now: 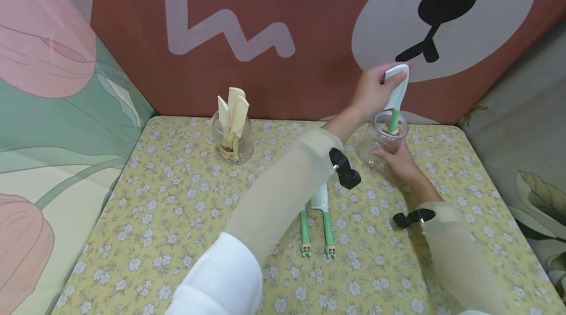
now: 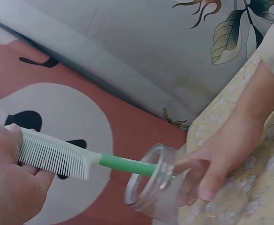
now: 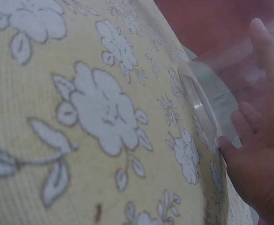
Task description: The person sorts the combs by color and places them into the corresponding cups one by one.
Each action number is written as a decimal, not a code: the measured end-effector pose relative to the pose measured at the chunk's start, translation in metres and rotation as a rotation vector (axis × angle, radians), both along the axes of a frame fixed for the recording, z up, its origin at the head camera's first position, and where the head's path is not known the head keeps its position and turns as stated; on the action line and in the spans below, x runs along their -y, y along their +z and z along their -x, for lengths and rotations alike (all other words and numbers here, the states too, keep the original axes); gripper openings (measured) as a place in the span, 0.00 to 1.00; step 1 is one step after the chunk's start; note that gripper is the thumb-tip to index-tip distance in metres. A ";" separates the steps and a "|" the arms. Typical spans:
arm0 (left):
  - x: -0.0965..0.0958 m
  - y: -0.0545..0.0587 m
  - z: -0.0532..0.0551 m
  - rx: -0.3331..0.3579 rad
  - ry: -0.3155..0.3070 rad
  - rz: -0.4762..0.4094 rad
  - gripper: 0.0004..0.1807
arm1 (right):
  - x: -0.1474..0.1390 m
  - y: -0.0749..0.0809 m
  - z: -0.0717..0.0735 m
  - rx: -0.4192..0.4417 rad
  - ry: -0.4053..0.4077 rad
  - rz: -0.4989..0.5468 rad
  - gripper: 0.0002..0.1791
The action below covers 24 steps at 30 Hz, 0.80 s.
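Note:
My left hand (image 1: 376, 90) pinches a white comb (image 2: 57, 152) by its toothed end. The comb's green handle (image 2: 127, 165) points down through the mouth of a clear jar (image 1: 369, 145). Around the side of that jar, near the table's back right, curls my right hand (image 1: 400, 161). In the right wrist view the fingers of my right hand (image 3: 263, 159) lie against the clear wall, and the jar's base looks tilted. Two more combs with green handles, a left one (image 1: 305, 231) and a right one (image 1: 328, 226), lie on the table, partly hidden by my left forearm.
At the back left stands another clear jar (image 1: 247, 150) holding several cream-coloured, flat-ended pieces (image 1: 239, 116). A flowered cloth (image 1: 177, 236) covers the table. A brown printed curtain (image 1: 309, 59) hangs directly behind the table's back edge, with more printed cloth at both sides.

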<state>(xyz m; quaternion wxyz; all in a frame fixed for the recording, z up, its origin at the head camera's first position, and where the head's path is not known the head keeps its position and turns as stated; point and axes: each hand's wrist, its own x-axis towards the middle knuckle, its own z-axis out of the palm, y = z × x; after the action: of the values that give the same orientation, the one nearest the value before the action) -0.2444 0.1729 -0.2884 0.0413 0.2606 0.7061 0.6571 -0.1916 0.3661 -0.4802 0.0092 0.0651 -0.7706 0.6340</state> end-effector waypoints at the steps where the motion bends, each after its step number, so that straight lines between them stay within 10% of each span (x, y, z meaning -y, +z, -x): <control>1: -0.002 -0.003 -0.001 0.017 0.005 -0.004 0.17 | 0.000 0.000 0.000 -0.001 -0.001 -0.007 0.49; 24: -0.020 -0.057 -0.007 0.115 -0.060 0.063 0.21 | 0.001 -0.004 -0.001 -0.065 0.026 0.075 0.46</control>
<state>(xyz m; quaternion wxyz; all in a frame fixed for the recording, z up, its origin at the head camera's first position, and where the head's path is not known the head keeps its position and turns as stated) -0.2372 0.1927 -0.3450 0.1097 0.2422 0.7149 0.6467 -0.1911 0.3646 -0.4845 0.0286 0.0952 -0.7445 0.6602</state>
